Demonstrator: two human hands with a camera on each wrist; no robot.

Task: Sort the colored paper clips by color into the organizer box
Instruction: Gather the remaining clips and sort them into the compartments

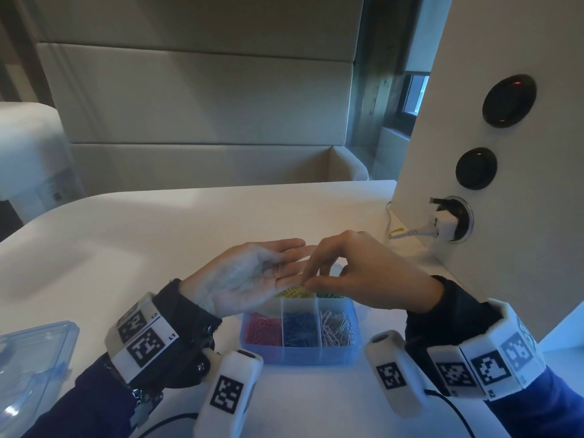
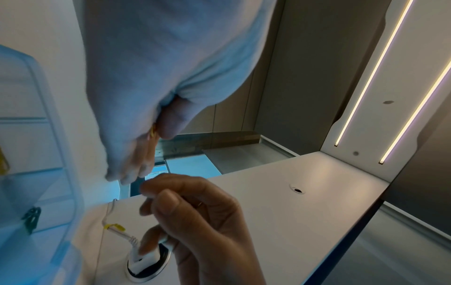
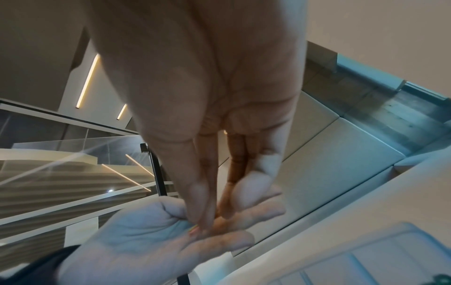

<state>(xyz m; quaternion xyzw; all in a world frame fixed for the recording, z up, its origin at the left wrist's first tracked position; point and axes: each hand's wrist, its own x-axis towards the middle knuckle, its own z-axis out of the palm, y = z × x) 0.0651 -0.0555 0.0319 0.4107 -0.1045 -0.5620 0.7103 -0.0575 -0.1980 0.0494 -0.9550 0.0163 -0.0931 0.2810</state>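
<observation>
My left hand (image 1: 265, 275) is held palm up and flat above the blue organizer box (image 1: 356, 350), with an orange-yellow paper clip (image 1: 277, 270) lying loose at the base of its fingers. My right hand (image 1: 307, 280) reaches in from the right, thumb and forefinger pinched together on the left hand's fingers. In the right wrist view a sliver of colour (image 3: 194, 230) shows at that pinch. The box's front row holds red clips (image 1: 264, 330), blue clips (image 1: 300, 328) and white clips (image 1: 336, 328). Yellow clips (image 1: 294, 292) and green clips (image 1: 328, 294) show behind, partly hidden by the hands.
The box's clear blue lid (image 1: 28, 358) lies at the table's left front. A white upright panel (image 1: 505, 42) with round sockets stands at the right, and a plug and cable (image 1: 442, 222) stick out over the table. A padded bench runs behind.
</observation>
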